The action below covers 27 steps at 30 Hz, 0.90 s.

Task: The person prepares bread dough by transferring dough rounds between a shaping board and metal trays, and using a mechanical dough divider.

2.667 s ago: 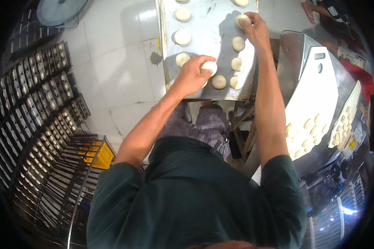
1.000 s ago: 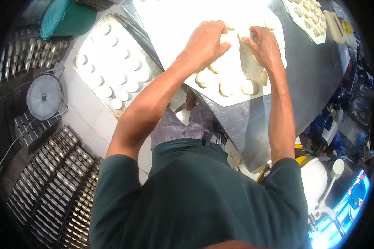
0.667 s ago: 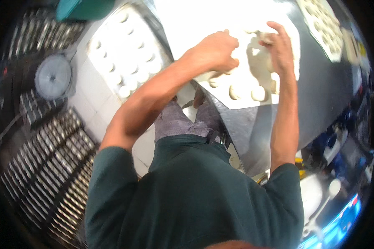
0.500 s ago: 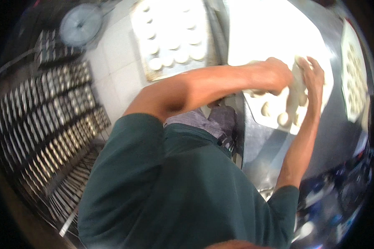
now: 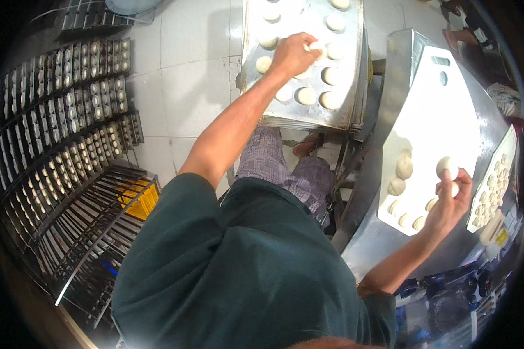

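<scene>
Over a metal tray [image 5: 252, 87] of dough balls, my left hand [image 5: 294, 56] is closed, its fingertips on a round white dough ball [image 5: 317, 50]. Rows of similar balls, such as this dough ball [image 5: 306, 96], sit spaced out around it. My right hand [image 5: 450, 203] is at the right side of a white board [image 5: 410, 142], with its fingers curled around a dough ball [image 5: 446, 167]. A second pale ball shows partly between its fingers. More pieces, including this dough piece [image 5: 397, 187], lie near the board's front edge.
A second white board [image 5: 476, 216] with many small dough pieces lies at the far right of the steel table [image 5: 364, 247]. Racks of filled trays [image 5: 70, 116] stand on the left, near a yellow crate [image 5: 140, 199]. Another person's foot [image 5: 451, 39] shows at upper right.
My left hand has gone from the white board to the metal tray with a dough ball. My right hand has stayed at the board and now holds dough. The view has turned.
</scene>
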Each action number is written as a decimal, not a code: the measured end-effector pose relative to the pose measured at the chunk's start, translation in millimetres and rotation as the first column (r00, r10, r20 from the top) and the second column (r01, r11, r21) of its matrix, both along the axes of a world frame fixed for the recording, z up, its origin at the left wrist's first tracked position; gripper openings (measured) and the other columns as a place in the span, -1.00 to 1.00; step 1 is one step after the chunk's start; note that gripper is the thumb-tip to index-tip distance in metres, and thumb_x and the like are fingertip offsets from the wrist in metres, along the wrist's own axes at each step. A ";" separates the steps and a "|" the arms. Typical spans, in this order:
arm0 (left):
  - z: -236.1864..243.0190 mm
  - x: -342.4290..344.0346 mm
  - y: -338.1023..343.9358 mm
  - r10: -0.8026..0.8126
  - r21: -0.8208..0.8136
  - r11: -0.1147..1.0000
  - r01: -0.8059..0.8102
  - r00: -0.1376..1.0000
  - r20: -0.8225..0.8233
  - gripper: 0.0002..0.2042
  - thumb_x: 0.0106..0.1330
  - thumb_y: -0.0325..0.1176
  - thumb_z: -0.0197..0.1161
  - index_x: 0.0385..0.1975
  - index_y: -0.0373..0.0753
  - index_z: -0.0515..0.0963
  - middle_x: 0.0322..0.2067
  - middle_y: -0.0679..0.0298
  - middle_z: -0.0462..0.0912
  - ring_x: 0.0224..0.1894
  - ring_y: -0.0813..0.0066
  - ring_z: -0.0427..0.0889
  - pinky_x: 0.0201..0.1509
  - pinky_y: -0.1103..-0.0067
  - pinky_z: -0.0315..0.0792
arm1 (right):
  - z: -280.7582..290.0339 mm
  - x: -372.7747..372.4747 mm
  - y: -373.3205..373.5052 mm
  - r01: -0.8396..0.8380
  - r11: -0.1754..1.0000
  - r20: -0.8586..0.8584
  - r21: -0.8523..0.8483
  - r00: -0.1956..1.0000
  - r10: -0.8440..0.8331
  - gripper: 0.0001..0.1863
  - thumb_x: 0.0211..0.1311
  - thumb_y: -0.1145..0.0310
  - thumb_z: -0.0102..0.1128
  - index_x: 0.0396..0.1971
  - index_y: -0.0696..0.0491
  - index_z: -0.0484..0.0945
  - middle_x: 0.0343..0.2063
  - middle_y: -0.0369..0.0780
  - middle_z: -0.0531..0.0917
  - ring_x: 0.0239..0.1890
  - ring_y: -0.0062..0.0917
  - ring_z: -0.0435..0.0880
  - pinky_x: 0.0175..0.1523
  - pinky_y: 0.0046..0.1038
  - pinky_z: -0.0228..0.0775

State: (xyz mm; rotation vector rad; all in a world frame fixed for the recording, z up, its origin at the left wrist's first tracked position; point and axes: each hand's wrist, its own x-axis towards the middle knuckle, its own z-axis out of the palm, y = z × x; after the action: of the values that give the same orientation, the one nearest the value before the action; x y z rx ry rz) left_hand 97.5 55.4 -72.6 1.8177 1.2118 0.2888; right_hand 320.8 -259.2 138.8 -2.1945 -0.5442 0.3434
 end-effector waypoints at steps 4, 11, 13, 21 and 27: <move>-52.3 -20.4 38.0 -0.005 0.048 0.999 0.011 0.994 -0.113 -0.67 0.21 -0.19 0.40 -0.11 -0.24 0.69 -0.14 0.09 0.72 -0.05 0.12 0.68 0.06 0.32 0.52 | -21.5 -81.7 74.7 -0.227 0.966 -0.208 0.120 0.946 0.248 -0.74 0.16 0.51 0.42 -0.16 0.09 0.60 -0.17 -0.25 0.66 -0.14 -0.58 0.60 0.01 -0.48 0.46; -33.9 -38.6 44.0 -0.136 0.229 0.966 0.116 0.988 0.074 -0.54 0.19 -0.26 0.36 0.03 -0.37 0.47 -0.06 -0.15 0.48 0.04 -0.08 0.49 0.10 0.24 0.44 | -121.7 -130.9 249.4 -0.406 0.909 -0.146 -0.094 0.909 0.391 -0.61 0.14 0.23 0.44 -0.14 0.15 0.57 -0.36 -0.16 0.66 -0.29 -0.57 0.58 -0.12 -0.47 0.45; -26.2 -53.8 35.3 -0.053 0.056 0.997 0.047 0.994 0.101 -0.57 0.23 -0.29 0.31 0.05 -0.35 0.48 -0.09 -0.03 0.51 -0.06 0.10 0.55 -0.02 0.33 0.48 | -167.8 -115.1 297.8 -0.417 0.897 -0.110 -0.146 0.908 0.404 -0.56 0.12 0.17 0.41 -0.09 0.16 0.59 -0.23 -0.07 0.73 -0.20 -0.30 0.70 -0.02 -0.33 0.48; 0.0 -101.7 58.4 0.191 -0.614 0.789 -0.011 0.954 0.229 -0.60 0.30 -0.43 0.25 0.14 -0.34 0.50 -0.16 0.14 0.67 -0.14 0.48 0.64 -0.03 0.50 0.53 | -255.2 -93.3 375.0 -0.529 0.791 0.070 -0.307 0.816 0.573 -0.55 0.19 0.18 0.37 -0.02 0.17 0.65 -0.11 0.08 0.67 -0.05 -0.03 0.67 0.11 -0.16 0.47; -12.5 -9.5 171.0 -0.118 0.050 0.993 0.111 0.975 0.190 -0.61 0.25 -0.25 0.34 0.03 -0.30 0.60 -0.09 0.10 0.72 -0.03 0.14 0.69 0.05 0.34 0.54 | -212.9 -101.8 324.2 -0.341 0.918 -0.246 -0.202 0.925 0.289 -0.56 0.22 0.25 0.28 0.03 0.18 0.53 -0.23 -0.05 0.66 -0.17 -0.35 0.65 0.00 -0.33 0.46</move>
State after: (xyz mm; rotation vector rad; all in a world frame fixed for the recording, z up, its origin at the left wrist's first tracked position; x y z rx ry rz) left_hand 88.0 226.4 -85.1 1.8389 0.9690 0.4155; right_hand 218.9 64.9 -74.1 -2.2606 -0.7740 0.8479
